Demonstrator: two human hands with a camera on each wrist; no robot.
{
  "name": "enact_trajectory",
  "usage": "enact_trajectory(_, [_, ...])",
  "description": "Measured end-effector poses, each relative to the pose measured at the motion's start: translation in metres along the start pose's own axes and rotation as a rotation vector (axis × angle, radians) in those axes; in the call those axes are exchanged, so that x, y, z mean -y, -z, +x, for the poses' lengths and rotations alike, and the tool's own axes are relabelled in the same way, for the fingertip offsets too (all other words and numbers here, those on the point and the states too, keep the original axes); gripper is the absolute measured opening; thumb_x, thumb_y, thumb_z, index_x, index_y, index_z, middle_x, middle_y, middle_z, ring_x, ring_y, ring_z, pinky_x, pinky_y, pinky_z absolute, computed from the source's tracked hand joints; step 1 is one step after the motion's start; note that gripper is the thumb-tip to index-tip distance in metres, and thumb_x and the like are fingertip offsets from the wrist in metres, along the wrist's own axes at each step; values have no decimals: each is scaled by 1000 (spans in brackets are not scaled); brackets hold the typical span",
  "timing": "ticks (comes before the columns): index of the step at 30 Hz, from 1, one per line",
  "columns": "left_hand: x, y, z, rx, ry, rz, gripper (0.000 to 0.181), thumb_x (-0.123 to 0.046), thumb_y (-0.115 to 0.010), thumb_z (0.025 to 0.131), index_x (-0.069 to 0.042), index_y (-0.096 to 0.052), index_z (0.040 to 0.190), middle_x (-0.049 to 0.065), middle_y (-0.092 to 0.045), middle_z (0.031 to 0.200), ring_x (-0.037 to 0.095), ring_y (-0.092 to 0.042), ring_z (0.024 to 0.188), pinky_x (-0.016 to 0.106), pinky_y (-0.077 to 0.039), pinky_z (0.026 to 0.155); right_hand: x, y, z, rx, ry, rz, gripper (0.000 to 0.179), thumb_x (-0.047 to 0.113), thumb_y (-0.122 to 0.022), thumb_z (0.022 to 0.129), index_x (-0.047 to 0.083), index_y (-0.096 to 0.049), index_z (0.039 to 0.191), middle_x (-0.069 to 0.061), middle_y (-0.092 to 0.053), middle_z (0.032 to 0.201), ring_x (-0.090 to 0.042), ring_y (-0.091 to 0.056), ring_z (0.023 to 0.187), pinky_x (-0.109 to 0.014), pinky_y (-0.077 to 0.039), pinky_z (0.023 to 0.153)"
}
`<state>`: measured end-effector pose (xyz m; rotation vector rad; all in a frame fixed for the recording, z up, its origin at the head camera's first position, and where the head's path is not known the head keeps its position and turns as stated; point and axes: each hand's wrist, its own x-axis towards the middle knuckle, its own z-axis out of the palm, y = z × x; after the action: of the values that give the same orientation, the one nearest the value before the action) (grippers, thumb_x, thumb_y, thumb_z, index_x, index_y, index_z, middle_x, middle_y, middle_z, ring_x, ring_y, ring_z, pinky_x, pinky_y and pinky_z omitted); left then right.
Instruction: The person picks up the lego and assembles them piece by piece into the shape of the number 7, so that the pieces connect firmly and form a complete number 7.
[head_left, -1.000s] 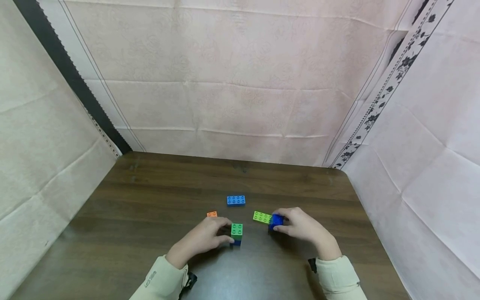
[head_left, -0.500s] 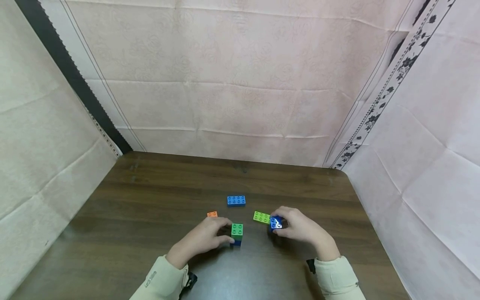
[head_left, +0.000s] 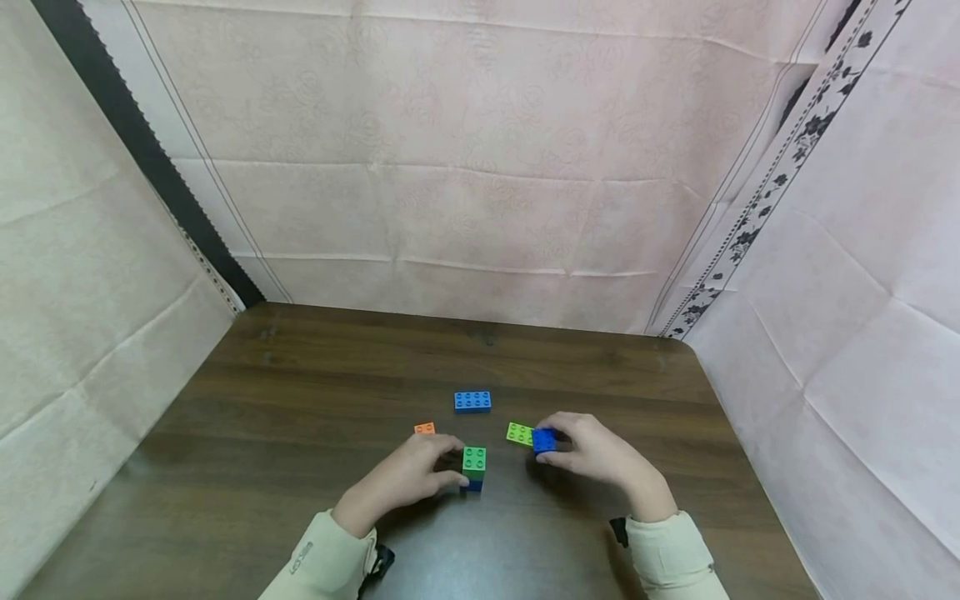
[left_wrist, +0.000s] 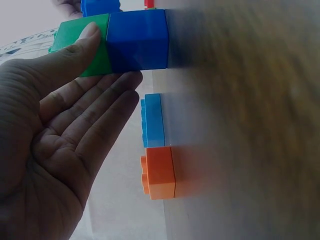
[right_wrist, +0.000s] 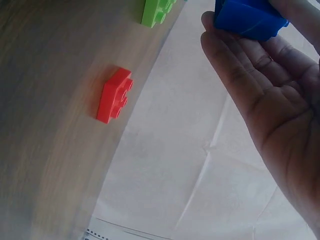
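My left hand (head_left: 408, 479) grips a small stack on the table, a green brick (head_left: 474, 461) on top of a dark blue brick (left_wrist: 137, 40). The thumb lies on the green one in the left wrist view, and the fingers reach along the far side. To the right, my right hand (head_left: 603, 457) pinches another blue brick (head_left: 543, 441) between thumb and fingers, raised off the tabletop. That brick covers one end of a lime green brick (head_left: 519, 433) in the head view. The two hands are a short distance apart.
A lighter blue brick (head_left: 472, 402) lies farther back. An orange brick (left_wrist: 161, 172) sits just beyond my left hand. A red brick (right_wrist: 115, 95) shows on the table in the right wrist view. Pale cloth walls (head_left: 480, 167) enclose the wooden table (head_left: 337, 367).
My right hand has shifted slightly left with the blue brick, covering more of the lime green one. The brick's tilt has changed along the way. My left hand and its stack stay put.
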<state>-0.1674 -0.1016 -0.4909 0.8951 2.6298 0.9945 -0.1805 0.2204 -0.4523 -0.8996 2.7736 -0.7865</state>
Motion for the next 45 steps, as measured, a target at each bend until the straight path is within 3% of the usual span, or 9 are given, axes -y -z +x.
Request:
enact_trajectory(11, [0,0,0,2,3,-1,43,-35,-76,91,-10,-67,125,-2,-69,116,10,-65,104,35,-56,88,10,0,3,11,27,25,36,19,-77,90,8,-66,123,2,-67,110,-10,-62,96,-32,-57,85])
enact_trajectory(24, [-2,2,-1,14,23,-4,43,-35,-76,91,-10,-67,125,-2,-69,116,9,-64,102,34,-56,88,21,-1,7,10,41,54,37,26,-76,93,9,-65,124,1,-68,113,-13,-65,101,-42,-57,89])
enact_trajectory(34, [-2,2,-1,15,28,2,45,-36,-76,91,-9,-67,125,1,-69,118,10,-64,103,36,-56,89,30,-1,8,19,55,45,37,29,-74,94,11,-66,124,3,-69,113,-8,-64,97,-31,-56,88])
enact_trajectory(45, [-1,2,0,15,18,11,44,-37,-76,91,-10,-67,125,0,-69,118,10,-64,105,36,-55,90,31,0,9,19,78,36,37,29,-74,94,10,-66,124,3,-70,110,-6,-63,94,-29,-56,85])
